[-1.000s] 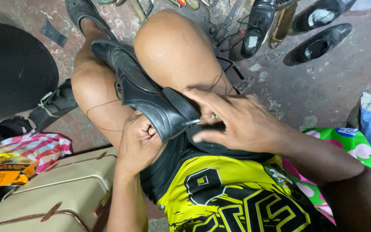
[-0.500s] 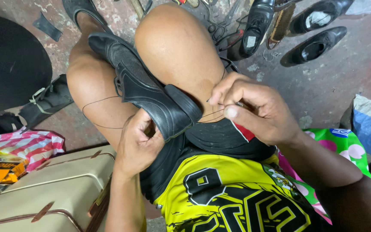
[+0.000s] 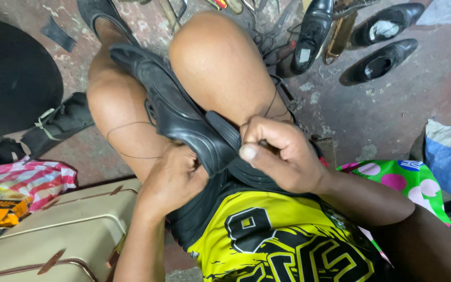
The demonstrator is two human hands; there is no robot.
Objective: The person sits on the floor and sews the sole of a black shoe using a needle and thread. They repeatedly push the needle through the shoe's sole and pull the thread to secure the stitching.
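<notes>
between the knees at the middle of the view, a black leather lace-up shoe (image 3: 176, 112) lies wedged along the lap, its long axis running from heel at five o'clock to toe at eleven o'clock. the left hand (image 3: 172, 180) cups it from below, fingers curled shut on the heel edge, and the right hand (image 3: 280, 156) pinches a thin tan thread (image 3: 126, 125) at the heel. it looks light, stiff-soled with a pliable, slick upper, best gripped at heel and sole; farther off at one o'clock lie more black dress shoes (image 3: 379, 60).
</notes>
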